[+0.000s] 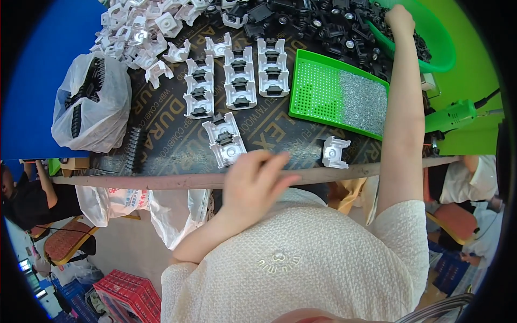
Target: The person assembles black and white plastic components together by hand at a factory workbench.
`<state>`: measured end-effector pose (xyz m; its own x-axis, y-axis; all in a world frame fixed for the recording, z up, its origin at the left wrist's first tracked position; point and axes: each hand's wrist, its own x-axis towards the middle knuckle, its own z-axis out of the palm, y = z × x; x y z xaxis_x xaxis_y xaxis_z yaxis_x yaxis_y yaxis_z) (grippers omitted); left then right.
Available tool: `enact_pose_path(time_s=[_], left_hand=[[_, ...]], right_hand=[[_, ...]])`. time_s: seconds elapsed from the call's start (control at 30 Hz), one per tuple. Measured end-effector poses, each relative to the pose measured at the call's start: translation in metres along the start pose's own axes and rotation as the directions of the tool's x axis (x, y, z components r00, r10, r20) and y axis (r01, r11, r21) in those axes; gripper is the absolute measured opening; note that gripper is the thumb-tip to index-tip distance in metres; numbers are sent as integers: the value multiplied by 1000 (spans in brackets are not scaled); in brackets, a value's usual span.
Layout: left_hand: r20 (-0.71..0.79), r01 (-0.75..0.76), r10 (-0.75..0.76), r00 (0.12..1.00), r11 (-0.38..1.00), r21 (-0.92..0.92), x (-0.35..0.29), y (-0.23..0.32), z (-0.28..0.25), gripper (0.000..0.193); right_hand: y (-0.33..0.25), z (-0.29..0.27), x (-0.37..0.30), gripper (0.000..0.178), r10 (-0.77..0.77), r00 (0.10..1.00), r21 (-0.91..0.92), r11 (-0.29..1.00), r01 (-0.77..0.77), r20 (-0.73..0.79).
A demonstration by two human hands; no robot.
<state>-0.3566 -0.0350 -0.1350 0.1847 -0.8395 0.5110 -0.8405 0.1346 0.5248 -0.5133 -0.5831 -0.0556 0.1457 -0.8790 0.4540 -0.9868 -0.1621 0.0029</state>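
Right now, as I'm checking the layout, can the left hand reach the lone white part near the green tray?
Probably yes: the left hand is left of the white part, nothing visible stands between them, and the green tray lies beyond.

The white housings (141, 35) look to me like moulded plastic, smooth and faintly glossy where the light catches them. I read the heap of black parts (264, 13) as plastic too, with shiny metal discs (318, 23) on some. The tray (316, 67) is green plastic, glossy at the rim and perforated across its floor; the tiny pieces (363, 99) in it have a grey metallic glint. I see smooth green plastic in the basket (442, 46), thin crinkled film in the bag (110, 121), and a dark satin tabletop (169, 144) with shiny patches. The power driver (452, 115) has a hard plastic casing. The shirt (280, 231) is matt, rough-textured cloth.
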Motion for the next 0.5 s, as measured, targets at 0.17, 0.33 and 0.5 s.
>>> enact_pose_path(time_s=[0.17,0.33,0.5], left_hand=[[218,52,-21,976,989,-136,41,30,55,91],[181,90,-89,980,996,3,46,38,92,79],[200,201,-130,971,897,-394,34,-2,59,83]], right_hand=[[-73,-90,-92,21,-162,974,621,750,227,-161],[-64,-123,-200,19,-506,845,839,375,394,-171],[-38,-132,-285,21,-556,774,949,247,-195,304]])
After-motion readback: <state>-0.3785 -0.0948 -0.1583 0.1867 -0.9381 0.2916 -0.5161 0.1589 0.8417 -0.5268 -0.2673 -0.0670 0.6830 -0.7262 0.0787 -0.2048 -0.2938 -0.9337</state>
